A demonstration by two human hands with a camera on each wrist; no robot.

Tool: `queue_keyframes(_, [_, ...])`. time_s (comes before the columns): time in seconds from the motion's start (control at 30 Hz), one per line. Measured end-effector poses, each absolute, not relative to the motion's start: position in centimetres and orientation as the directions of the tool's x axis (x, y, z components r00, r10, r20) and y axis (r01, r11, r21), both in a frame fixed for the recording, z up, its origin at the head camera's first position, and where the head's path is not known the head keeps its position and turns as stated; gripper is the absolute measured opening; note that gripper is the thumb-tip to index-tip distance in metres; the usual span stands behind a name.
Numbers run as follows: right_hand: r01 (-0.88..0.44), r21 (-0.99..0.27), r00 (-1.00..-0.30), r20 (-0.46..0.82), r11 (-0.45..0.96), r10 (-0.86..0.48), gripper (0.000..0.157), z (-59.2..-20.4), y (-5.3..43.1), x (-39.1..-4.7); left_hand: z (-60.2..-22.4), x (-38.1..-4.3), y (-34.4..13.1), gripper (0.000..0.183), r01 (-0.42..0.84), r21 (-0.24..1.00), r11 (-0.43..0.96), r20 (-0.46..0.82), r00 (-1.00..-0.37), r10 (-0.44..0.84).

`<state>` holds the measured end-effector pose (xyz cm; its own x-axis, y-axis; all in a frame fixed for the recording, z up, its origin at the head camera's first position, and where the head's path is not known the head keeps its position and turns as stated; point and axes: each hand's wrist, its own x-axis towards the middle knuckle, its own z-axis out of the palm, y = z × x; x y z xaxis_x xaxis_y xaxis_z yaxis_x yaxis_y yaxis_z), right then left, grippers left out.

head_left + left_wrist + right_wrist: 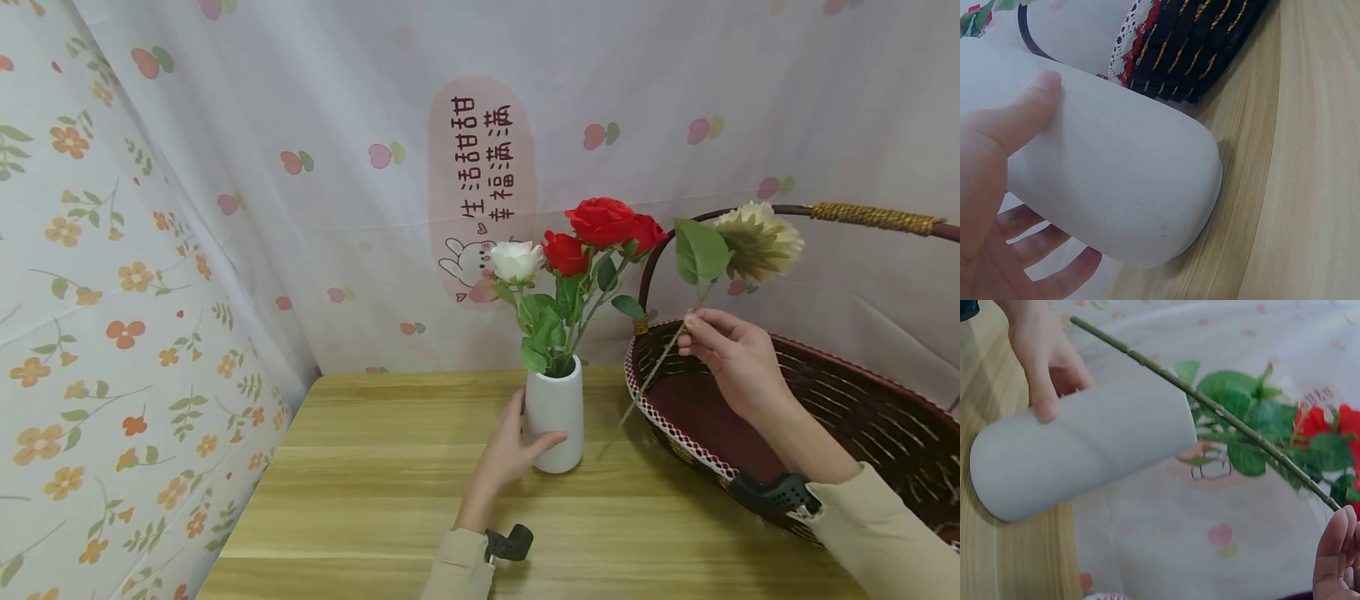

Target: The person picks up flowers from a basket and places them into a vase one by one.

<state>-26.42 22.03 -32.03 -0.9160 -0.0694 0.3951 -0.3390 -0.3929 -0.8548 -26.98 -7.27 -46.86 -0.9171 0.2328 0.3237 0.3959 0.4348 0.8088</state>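
Observation:
A white vase (561, 417) stands on the wooden table, holding a white rose (516, 261) and several red roses (602, 221) with green leaves. My left hand (502, 454) grips it from the left, and the left wrist view shows the thumb (1034, 112) across the near wall. Up to the right, my right hand (738, 362) pinches the stem of a pale cream flower (765, 242) with one broad leaf. The bare green stem (1222, 412) slants down and left, its lower end beside the vase and outside its mouth.
A dark brown woven basket (847, 375) with a lace-trimmed rim and a tall arched handle (877, 215) stands at the right, under my right forearm. White printed curtains (322, 225) hang behind and to the left. The wooden tabletop (375, 475) extends left of the vase.

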Motion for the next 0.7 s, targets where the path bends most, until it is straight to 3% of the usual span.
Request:
queue_keyframes(0.23, [-0.432, -0.832, -0.882, 0.471, -0.349, -0.03, 0.014, -30.9, 20.4, -25.9, -46.8, -27.0, -7.3, 0.083, 0.407, 0.806, 0.429, 0.333, -0.912, 0.239])
queue_keyframes(0.7, [-0.544, -0.686, -0.822, 0.552, -0.483, 0.141, 0.012, -28.2, 19.4, -26.7, -47.1, -27.2, -7.3, 0.084, 0.41, 0.803, 0.432, 0.339, -0.911, 0.235])
